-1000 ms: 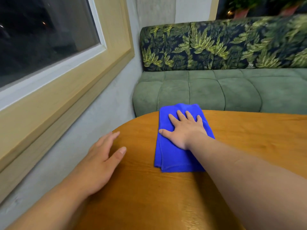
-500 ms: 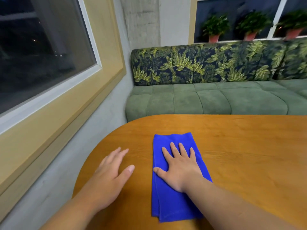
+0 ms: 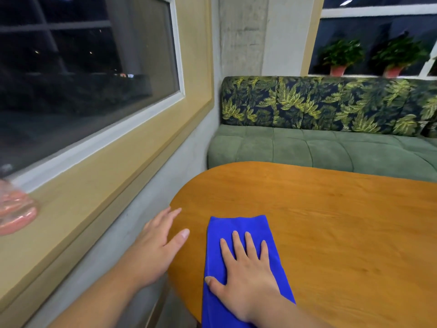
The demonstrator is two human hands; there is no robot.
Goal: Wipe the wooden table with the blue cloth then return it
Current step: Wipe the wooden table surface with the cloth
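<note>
Two bare hands rest on the wooden table (image 3: 331, 221) near its rounded left end. Closest, the right hand (image 3: 246, 278) lies flat with fingers spread and relaxed on the folded blue cloth (image 3: 238, 227), grasping nothing; the cloth reaches the table's near edge. Just beside it, the left hand (image 3: 156, 247) lies open-palmed over the left edge. Beyond the far edge stands a green bench seat (image 3: 331, 150) with a leaf-print backrest (image 3: 331, 105).
</note>
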